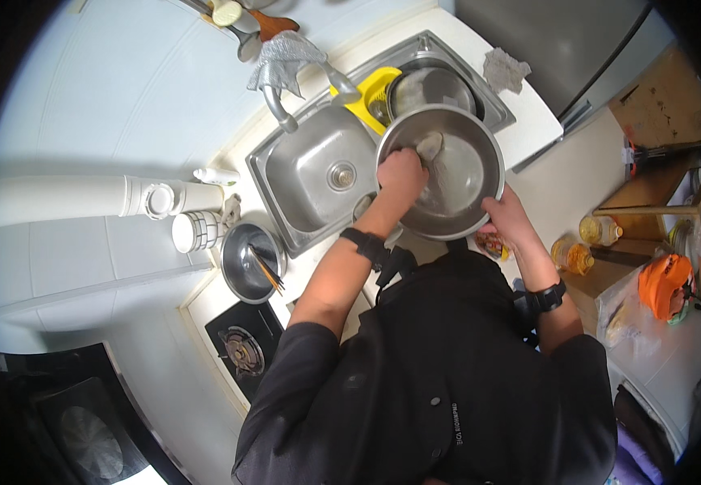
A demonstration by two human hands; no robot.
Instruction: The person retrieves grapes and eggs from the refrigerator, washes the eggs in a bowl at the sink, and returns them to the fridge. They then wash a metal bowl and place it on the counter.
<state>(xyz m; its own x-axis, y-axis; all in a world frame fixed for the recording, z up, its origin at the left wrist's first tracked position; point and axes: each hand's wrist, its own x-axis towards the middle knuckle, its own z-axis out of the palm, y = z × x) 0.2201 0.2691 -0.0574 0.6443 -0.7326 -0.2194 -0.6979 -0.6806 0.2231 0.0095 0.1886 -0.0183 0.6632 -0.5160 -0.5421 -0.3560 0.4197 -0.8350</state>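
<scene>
A large stainless steel basin [459, 182] is tilted in front of my body, over the right part of the sink. My right hand [505, 215] grips its rim at the lower right, thumb over the edge. Inside the basin, against its left side, my left hand [404, 173] is closed on a pale, wet-looking cloth [430, 145]. The fingers partly hide this cloth. Streaks of wetness show on the basin's inner surface. Left of the basin lies the steel sink bowl [302, 157] with its drain strainer [342, 176].
Behind the basin, a metal pot [438, 91] and a yellow strainer basket [365, 100] occupy the second sink bowl. A faucet [278, 109] reaches over the sink. At left, a steel bowl [247, 276] holds chopsticks near a gas burner [242, 353]. Oil bottles [572, 254] stand right.
</scene>
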